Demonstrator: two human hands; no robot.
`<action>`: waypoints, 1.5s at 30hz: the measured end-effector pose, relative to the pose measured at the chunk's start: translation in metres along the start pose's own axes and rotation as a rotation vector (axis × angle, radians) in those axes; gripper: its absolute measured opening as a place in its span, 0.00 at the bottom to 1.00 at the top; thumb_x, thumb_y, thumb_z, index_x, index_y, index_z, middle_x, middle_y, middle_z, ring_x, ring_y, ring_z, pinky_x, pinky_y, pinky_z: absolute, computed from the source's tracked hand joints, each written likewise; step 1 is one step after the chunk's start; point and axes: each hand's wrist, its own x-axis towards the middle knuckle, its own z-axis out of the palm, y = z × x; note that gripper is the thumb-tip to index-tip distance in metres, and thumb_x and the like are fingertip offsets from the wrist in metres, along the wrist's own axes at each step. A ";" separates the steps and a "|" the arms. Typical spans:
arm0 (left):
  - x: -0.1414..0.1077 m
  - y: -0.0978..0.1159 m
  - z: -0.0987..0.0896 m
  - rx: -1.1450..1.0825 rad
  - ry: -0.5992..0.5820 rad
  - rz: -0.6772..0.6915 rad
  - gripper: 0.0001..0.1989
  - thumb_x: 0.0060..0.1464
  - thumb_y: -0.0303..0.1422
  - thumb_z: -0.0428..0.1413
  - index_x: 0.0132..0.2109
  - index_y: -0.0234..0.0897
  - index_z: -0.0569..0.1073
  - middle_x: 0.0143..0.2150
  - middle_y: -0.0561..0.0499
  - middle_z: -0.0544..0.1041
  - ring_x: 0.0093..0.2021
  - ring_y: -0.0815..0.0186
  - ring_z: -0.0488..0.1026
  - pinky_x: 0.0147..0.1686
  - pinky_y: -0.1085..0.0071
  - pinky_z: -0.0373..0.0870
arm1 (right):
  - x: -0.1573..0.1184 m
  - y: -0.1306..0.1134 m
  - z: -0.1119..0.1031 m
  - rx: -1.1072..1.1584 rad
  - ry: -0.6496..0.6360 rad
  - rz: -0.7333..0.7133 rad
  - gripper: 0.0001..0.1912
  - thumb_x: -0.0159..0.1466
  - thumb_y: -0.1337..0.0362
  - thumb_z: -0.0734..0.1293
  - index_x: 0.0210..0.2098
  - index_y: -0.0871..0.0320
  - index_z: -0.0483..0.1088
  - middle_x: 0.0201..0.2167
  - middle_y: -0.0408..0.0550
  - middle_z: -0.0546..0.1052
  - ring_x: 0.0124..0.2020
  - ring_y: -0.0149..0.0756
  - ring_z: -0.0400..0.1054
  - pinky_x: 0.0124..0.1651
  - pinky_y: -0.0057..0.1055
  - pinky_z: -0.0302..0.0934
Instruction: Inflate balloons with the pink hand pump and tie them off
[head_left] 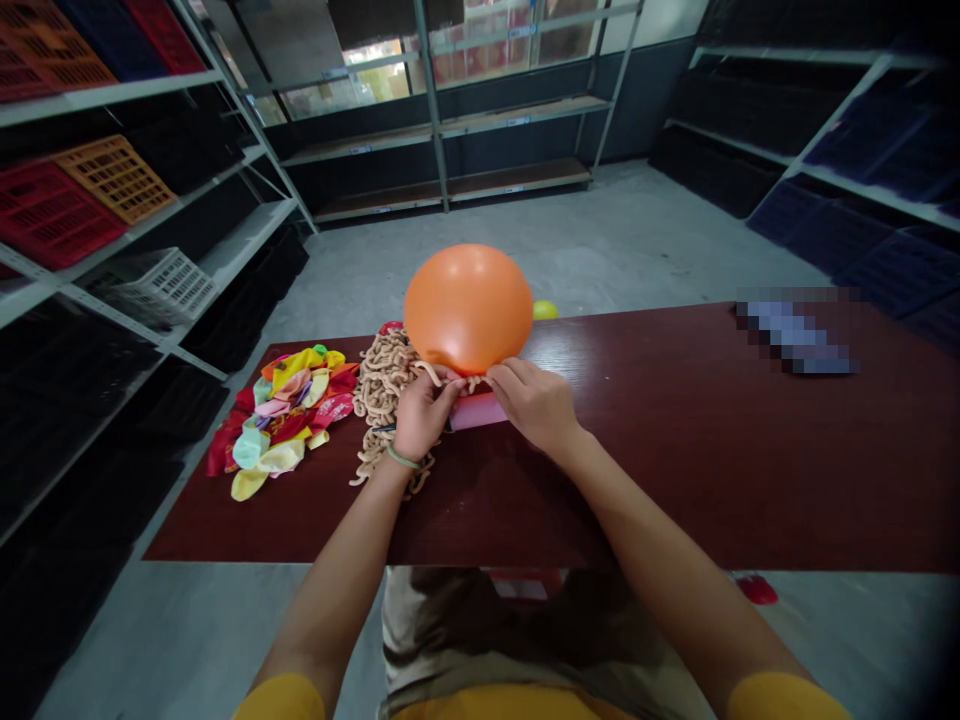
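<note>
A large inflated orange balloon (469, 305) stands above the table between my hands. My left hand (422, 410) pinches a piece of beige cord (430, 373) near the balloon's lower edge. My right hand (536, 400) is closed at the balloon's underside, its fingertips on the same cord. Below my fingers lies a pink cylinder (478, 411) with a black end, partly hidden by both hands. A heap of beige cords (384, 385) is beside my left hand. Farther left lie flat balloons (289, 405) in several colours.
A dark red table (675, 430) extends to both sides. A blurred bluish item (799, 335) lies at its right. Behind the orange balloon shows a yellow-green one (545, 310). Shelves with crates (112, 180) stand left; more shelves are behind and right.
</note>
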 end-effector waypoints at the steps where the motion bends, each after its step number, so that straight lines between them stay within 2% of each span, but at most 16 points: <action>1: 0.001 0.000 0.000 0.036 0.003 0.002 0.10 0.61 0.40 0.56 0.38 0.37 0.73 0.26 0.54 0.75 0.23 0.71 0.70 0.26 0.74 0.66 | 0.000 0.001 0.001 -0.042 0.000 -0.004 0.14 0.72 0.63 0.57 0.35 0.56 0.71 0.29 0.44 0.74 0.31 0.31 0.63 0.30 0.33 0.45; 9: 0.004 -0.002 -0.002 0.190 0.037 0.016 0.10 0.62 0.39 0.55 0.39 0.37 0.73 0.28 0.52 0.77 0.28 0.68 0.73 0.32 0.72 0.67 | -0.002 0.008 0.005 -0.120 -0.004 0.015 0.13 0.71 0.65 0.57 0.36 0.55 0.72 0.28 0.44 0.74 0.29 0.32 0.60 0.29 0.33 0.42; 17: 0.007 -0.014 -0.003 0.085 0.055 -0.057 0.12 0.59 0.41 0.57 0.39 0.36 0.73 0.29 0.51 0.77 0.28 0.66 0.74 0.31 0.72 0.69 | -0.004 0.008 0.017 -0.031 0.019 0.017 0.13 0.72 0.62 0.58 0.36 0.56 0.72 0.28 0.44 0.75 0.29 0.31 0.63 0.31 0.33 0.45; 20: 0.009 -0.013 -0.001 0.036 0.038 -0.038 0.12 0.58 0.41 0.58 0.39 0.36 0.73 0.30 0.51 0.77 0.30 0.66 0.75 0.32 0.72 0.70 | -0.003 0.006 0.015 0.040 0.058 0.012 0.13 0.72 0.62 0.58 0.36 0.57 0.71 0.27 0.44 0.75 0.30 0.31 0.65 0.33 0.31 0.49; 26: 0.014 -0.002 0.008 -0.012 0.083 0.045 0.12 0.56 0.41 0.59 0.39 0.36 0.73 0.35 0.50 0.77 0.34 0.66 0.74 0.34 0.72 0.70 | 0.000 0.010 0.009 0.177 0.143 0.067 0.10 0.70 0.61 0.60 0.41 0.56 0.72 0.36 0.48 0.78 0.39 0.37 0.69 0.45 0.34 0.58; 30: 0.029 0.005 0.018 -0.121 0.090 0.020 0.13 0.56 0.42 0.60 0.40 0.35 0.72 0.32 0.51 0.76 0.31 0.67 0.74 0.34 0.71 0.71 | 0.000 0.017 0.013 0.230 0.255 0.233 0.12 0.70 0.59 0.60 0.48 0.55 0.71 0.43 0.53 0.77 0.47 0.42 0.69 0.51 0.40 0.62; 32: 0.043 0.009 0.028 -0.148 0.104 0.038 0.13 0.56 0.42 0.59 0.39 0.35 0.71 0.33 0.50 0.77 0.33 0.66 0.75 0.38 0.69 0.72 | 0.001 0.023 0.015 0.271 0.297 0.292 0.15 0.70 0.60 0.59 0.53 0.55 0.69 0.47 0.54 0.75 0.51 0.43 0.68 0.53 0.41 0.63; 34: 0.060 0.017 0.040 -0.186 0.087 0.071 0.13 0.56 0.40 0.59 0.41 0.35 0.72 0.38 0.47 0.78 0.40 0.64 0.77 0.45 0.66 0.73 | 0.002 0.029 0.016 0.301 0.318 0.324 0.18 0.70 0.62 0.57 0.57 0.55 0.67 0.52 0.55 0.73 0.56 0.43 0.66 0.57 0.43 0.62; 36: 0.075 0.026 0.052 -0.227 0.020 0.101 0.16 0.55 0.38 0.60 0.49 0.36 0.71 0.50 0.42 0.77 0.52 0.60 0.75 0.53 0.62 0.70 | 0.002 0.036 0.016 0.316 0.329 0.360 0.21 0.70 0.63 0.56 0.60 0.54 0.64 0.57 0.55 0.71 0.60 0.43 0.63 0.61 0.45 0.60; 39: 0.090 0.038 0.064 -0.253 -0.073 0.078 0.32 0.53 0.33 0.62 0.64 0.44 0.63 0.67 0.41 0.63 0.66 0.56 0.63 0.60 0.59 0.65 | 0.001 0.044 0.016 0.345 0.336 0.409 0.22 0.70 0.64 0.55 0.61 0.54 0.64 0.60 0.55 0.69 0.63 0.43 0.60 0.63 0.48 0.59; 41: 0.093 0.041 0.066 -0.268 -0.080 0.030 0.36 0.54 0.31 0.61 0.67 0.48 0.59 0.71 0.42 0.57 0.68 0.55 0.61 0.60 0.58 0.65 | 0.000 0.046 0.017 0.369 0.332 0.420 0.22 0.70 0.64 0.55 0.61 0.53 0.64 0.59 0.55 0.69 0.62 0.43 0.61 0.62 0.48 0.59; 42: 0.092 0.041 0.065 -0.274 -0.070 0.013 0.36 0.54 0.30 0.60 0.68 0.47 0.59 0.71 0.42 0.58 0.67 0.55 0.62 0.60 0.57 0.66 | 0.000 0.047 0.017 0.379 0.327 0.419 0.21 0.70 0.64 0.55 0.61 0.53 0.65 0.59 0.55 0.70 0.62 0.43 0.62 0.62 0.48 0.59; 45: 0.083 0.037 0.056 -0.242 -0.014 0.002 0.26 0.55 0.31 0.59 0.61 0.41 0.68 0.63 0.40 0.69 0.60 0.57 0.71 0.58 0.57 0.68 | 0.000 0.045 0.018 0.400 0.305 0.390 0.21 0.69 0.65 0.55 0.59 0.53 0.66 0.57 0.54 0.71 0.60 0.43 0.63 0.61 0.48 0.60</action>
